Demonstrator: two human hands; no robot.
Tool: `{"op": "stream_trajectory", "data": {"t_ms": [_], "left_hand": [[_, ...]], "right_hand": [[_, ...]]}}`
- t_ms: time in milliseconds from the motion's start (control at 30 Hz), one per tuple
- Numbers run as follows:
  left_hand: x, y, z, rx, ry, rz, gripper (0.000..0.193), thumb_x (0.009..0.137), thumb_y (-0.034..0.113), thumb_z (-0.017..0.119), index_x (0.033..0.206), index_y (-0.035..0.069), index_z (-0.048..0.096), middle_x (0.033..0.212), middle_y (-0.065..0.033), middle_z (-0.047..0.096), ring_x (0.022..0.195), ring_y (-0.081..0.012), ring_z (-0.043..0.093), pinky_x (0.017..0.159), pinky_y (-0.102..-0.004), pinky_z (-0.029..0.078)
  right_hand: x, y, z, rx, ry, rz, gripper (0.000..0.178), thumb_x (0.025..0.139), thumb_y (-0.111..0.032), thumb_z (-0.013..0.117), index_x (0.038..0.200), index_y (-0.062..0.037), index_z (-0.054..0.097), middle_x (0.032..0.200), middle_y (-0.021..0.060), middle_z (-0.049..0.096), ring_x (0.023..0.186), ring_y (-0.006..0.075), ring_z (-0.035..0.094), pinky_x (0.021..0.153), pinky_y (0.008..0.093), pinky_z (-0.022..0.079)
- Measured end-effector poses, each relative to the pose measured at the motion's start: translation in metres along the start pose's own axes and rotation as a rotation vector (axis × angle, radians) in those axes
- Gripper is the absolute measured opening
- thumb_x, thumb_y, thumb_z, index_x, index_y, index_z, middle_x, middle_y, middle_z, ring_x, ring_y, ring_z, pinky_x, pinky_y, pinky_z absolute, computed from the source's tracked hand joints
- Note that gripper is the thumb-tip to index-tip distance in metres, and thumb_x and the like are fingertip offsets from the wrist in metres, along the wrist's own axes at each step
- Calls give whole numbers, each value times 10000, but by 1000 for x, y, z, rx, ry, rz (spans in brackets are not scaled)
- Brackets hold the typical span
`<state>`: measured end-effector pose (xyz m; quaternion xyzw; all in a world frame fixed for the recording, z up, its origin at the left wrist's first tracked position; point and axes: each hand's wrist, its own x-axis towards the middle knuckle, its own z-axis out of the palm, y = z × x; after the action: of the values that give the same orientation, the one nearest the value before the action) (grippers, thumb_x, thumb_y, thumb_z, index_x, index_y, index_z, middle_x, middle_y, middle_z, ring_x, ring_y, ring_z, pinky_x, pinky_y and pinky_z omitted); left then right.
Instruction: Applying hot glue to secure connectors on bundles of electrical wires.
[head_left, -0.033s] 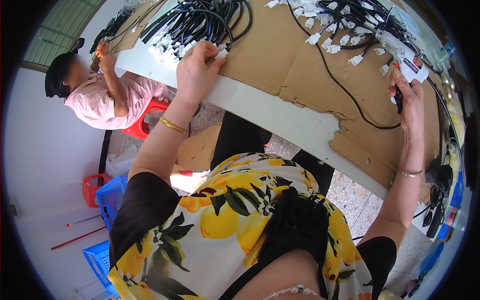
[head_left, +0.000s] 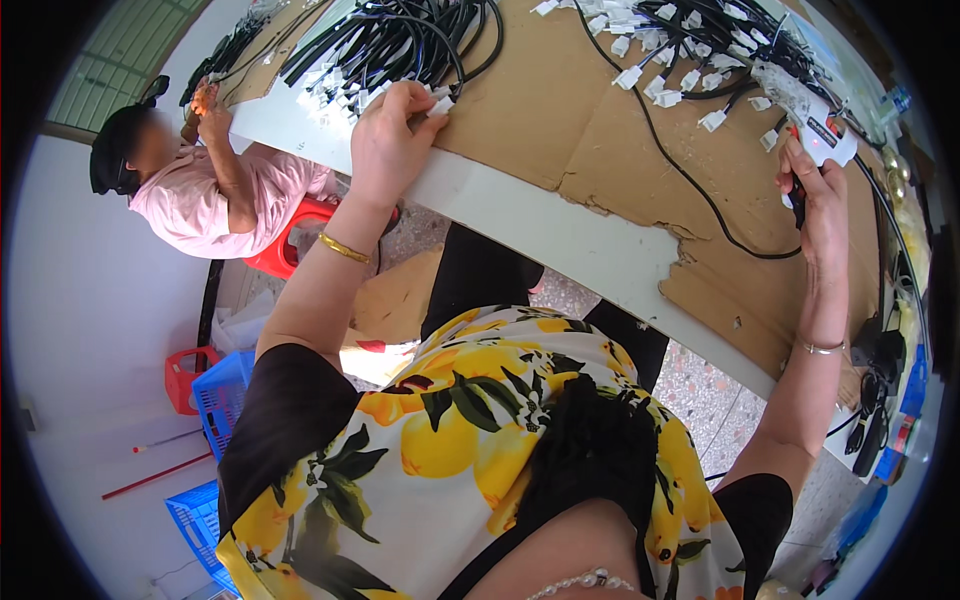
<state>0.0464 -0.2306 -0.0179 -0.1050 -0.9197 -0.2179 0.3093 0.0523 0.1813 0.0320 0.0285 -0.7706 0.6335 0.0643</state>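
Note:
My left hand (head_left: pixel 385 145) is closed, thumb and fingers pinching a small white plug connector (head_left: pixel 441 104) on the end of a black cable. It is at the near edge of a bundle of black cables (head_left: pixel 400 40) with white connectors. Over on the right, my right hand (head_left: pixel 823 205) is wrapped round a white glue gun (head_left: pixel 826 140) with a dark trigger part. Its nozzle end is hard to make out against the clear plastic and cables beyond. A second pile of cables with white connectors (head_left: pixel 690 60) lies just left of the gun.
Brown cardboard (head_left: pixel 580 120) with a torn near edge covers much of the white table (head_left: pixel 540 225). One black cable (head_left: pixel 690 180) loops across it. At the left a person in pink (head_left: pixel 200 200) sits on a red stool (head_left: pixel 285 240). Blue crates (head_left: pixel 222 395) stand on the floor.
My left hand has shifted very slightly left with the connector. The right hand and the glue gun look unmoved.

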Motion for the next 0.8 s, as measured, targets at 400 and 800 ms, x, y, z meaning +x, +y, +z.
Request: {"op": "stream_trajectory", "data": {"t_ms": [400, 800], "left_hand": [[-2, 3, -6, -50, 21, 108, 253, 651, 48, 691, 823, 38, 505, 759, -100, 623, 692, -248, 620, 606, -320, 492], [51, 74, 22, -317, -2, 207, 180, 697, 136, 697, 775, 31, 574, 673, -75, 608, 638, -233, 599, 570, -310, 473]], "right_hand": [[1, 3, -5, -48, -25, -3, 187, 861, -219, 529, 799, -43, 522, 661, -13, 460, 573, 68, 405, 533, 211, 316], [3, 3, -5, 9, -22, -28, 210, 827, -237, 574, 738, -48, 547, 642, -19, 497, 540, 62, 442, 514, 205, 336]]}}
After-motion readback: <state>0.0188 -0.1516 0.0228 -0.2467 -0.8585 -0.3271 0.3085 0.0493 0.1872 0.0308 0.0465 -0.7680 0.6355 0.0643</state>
